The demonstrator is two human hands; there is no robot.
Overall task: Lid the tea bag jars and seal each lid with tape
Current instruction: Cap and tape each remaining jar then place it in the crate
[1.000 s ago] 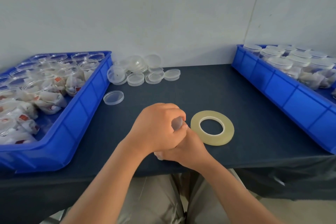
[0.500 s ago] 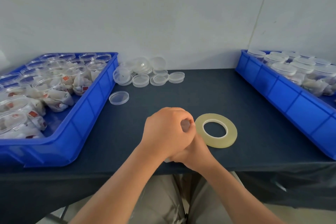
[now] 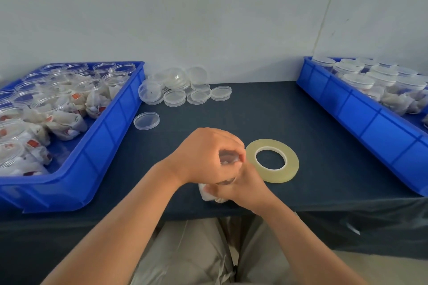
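- left hand [image 3: 208, 155] curled over the lid [image 3: 228, 159], right hand [image 3: 245, 188] clamped round the jar [image 3: 212, 195] below it, at the counter's [image 3: 254, 118] near edge.
- since a second ago the left fingers have shifted, baring more of the lid; it is probably being pressed home.
- tape roll [image 3: 292, 164] lies unmoved, flat, just beside the hands; sealing appears next.

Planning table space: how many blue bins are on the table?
2. The left blue bin stands on the table at left, holding unlidded jars; the right blue bin at right, holding lidded jars. Both are cut off by the frame; more could sit outside it.
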